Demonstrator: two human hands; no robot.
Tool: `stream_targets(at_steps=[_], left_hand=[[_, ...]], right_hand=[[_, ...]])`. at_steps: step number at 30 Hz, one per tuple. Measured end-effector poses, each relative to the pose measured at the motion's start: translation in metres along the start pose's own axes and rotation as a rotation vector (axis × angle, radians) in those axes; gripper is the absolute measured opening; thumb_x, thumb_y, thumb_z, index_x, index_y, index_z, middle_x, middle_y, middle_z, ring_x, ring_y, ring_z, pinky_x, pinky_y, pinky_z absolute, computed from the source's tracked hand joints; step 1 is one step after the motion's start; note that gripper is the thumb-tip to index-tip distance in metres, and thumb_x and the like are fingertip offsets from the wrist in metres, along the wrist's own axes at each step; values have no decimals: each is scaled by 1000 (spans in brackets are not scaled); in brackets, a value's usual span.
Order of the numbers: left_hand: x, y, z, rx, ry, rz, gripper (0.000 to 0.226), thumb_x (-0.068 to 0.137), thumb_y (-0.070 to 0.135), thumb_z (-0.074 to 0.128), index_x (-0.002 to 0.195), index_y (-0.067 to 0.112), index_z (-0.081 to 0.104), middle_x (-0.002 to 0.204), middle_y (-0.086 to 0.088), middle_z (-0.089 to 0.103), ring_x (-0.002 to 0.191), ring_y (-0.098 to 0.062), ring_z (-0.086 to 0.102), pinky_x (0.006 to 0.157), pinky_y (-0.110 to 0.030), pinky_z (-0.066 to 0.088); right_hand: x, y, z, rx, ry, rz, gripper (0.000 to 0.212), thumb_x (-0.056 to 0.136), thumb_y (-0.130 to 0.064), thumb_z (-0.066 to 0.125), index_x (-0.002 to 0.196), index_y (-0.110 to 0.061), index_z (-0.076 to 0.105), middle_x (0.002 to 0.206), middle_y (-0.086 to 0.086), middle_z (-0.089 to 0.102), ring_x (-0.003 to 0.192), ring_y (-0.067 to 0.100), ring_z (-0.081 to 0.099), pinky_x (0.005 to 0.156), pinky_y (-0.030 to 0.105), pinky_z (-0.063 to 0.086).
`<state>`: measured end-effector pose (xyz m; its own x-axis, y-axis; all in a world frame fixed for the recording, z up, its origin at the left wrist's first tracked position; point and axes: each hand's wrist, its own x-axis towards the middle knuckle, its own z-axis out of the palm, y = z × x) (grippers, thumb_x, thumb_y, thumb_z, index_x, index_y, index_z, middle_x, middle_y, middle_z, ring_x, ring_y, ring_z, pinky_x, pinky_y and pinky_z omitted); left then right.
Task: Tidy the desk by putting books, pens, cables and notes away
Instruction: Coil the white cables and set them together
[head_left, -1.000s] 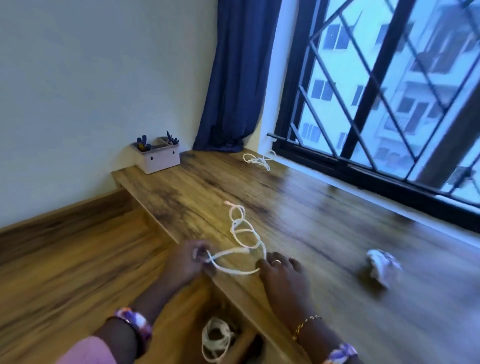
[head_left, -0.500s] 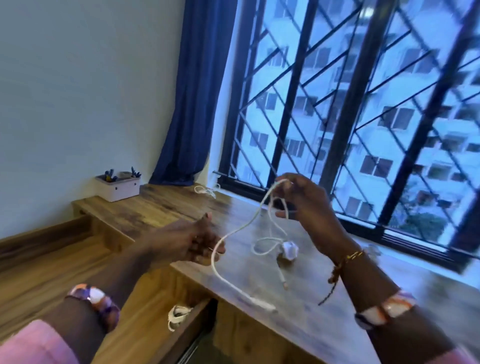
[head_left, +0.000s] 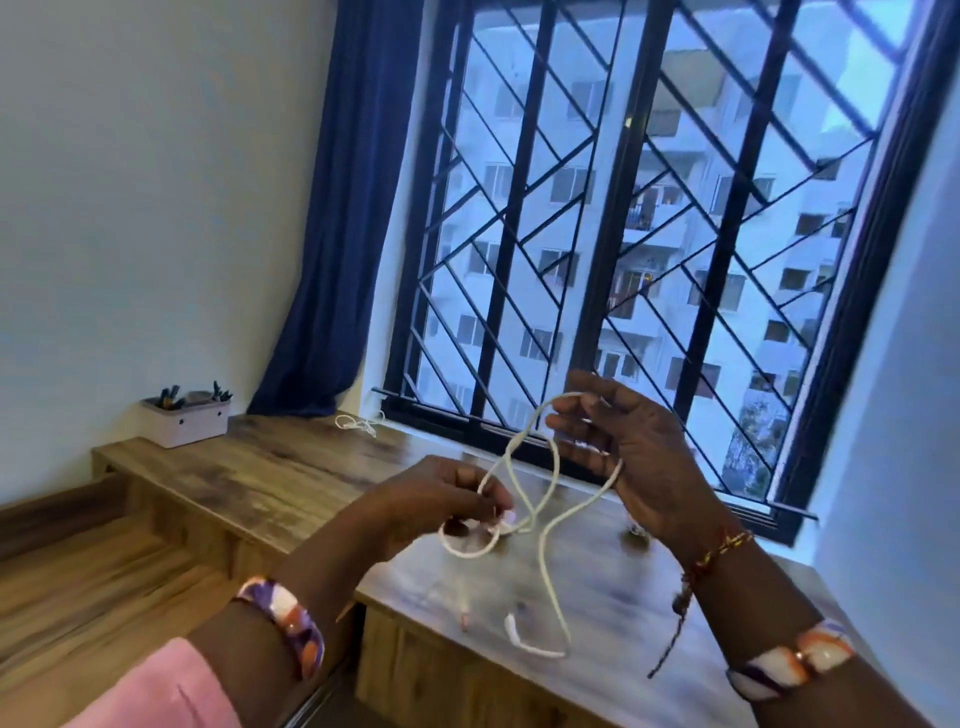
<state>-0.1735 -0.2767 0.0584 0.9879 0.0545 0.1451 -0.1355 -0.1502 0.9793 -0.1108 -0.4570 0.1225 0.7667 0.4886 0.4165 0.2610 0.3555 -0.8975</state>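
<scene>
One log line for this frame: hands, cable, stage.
stage: coiling cable | left hand: pinches cable | right hand: holds loop, raised | cable end: dangling over desk

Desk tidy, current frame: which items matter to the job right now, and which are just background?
In play:
- white cable, held up over the desk
- left hand, pinching a loop
- right hand, holding the upper run
- second white cable lying near the window
- pen box, pens in it

Just there:
- blue curtain
- window bars
</scene>
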Motion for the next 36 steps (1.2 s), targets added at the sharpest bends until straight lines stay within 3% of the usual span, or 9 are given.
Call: stream_targets(at_steps=[4,9,15,20,22,26,29,33,36], left_hand=[[-19,29,23,201,227,119,29,80,-8,58,69,18,66,63,6,64,64,-9,55,60,-19,40],[-55,54,64,471,161,98,25,78,-12,51,79,9,64,79,4,68,62,1,58,57,-16,45],[-96,71,99,309,42,49,26,83,-15,50,84,7,63,96,-15,67,74,-19,63,70,-34,58],[-111,84,123,684,186,401,30,80,-1,65,65,25,64,112,-1,57,106,-12,55,90,-26,49],[-114,84,125,547,321,519,38,75,-7,67,55,25,61,104,-2,52,103,-9,53,77,-13,48],[-116,73,117,44,298,538,37,69,-9,67,49,22,62,81,-3,59,94,-23,62,82,-32,51],[-115,68,113,-387,262,436,37,72,-10,58,49,19,61,74,-6,64,69,-18,68,63,-24,57],[-112,63,98,-562,324,411,21,59,5,66,46,21,62,64,4,66,61,-8,67,59,-18,57],[-105,55,72,-606,496,377,32,78,-9,55,56,14,59,69,-1,63,69,-12,63,69,-23,58]], right_hand=[[-39,-25,-47,-68,233,-26,19,93,-7,48,89,-14,65,64,-1,72,57,9,68,56,22,57],[-95,-36,-75,-180,273,-3,17,93,-7,50,89,-15,64,62,-4,71,57,8,66,52,18,52],[-138,-39,-76,-1204,173,-250,19,88,-26,58,105,-28,68,113,-5,67,107,17,59,93,37,47],[-151,-55,-22,-764,-184,36,30,98,-21,41,103,-6,66,79,7,71,68,12,66,64,20,50],[-155,-52,-12,-614,-212,170,27,97,-21,44,104,-4,64,70,5,68,59,12,62,61,24,46],[-156,-41,-2,-415,-179,142,14,91,-18,57,102,-15,66,69,0,62,64,11,56,60,21,47],[-152,-37,4,-289,-58,45,8,84,-14,66,87,-19,71,76,3,67,71,13,57,68,28,49],[-140,-31,16,-251,22,-75,19,80,-8,68,74,-25,72,67,-10,71,65,0,63,70,25,52],[-123,-29,16,-31,150,-20,17,85,-9,62,73,-19,69,71,-7,71,75,9,66,72,33,54]])
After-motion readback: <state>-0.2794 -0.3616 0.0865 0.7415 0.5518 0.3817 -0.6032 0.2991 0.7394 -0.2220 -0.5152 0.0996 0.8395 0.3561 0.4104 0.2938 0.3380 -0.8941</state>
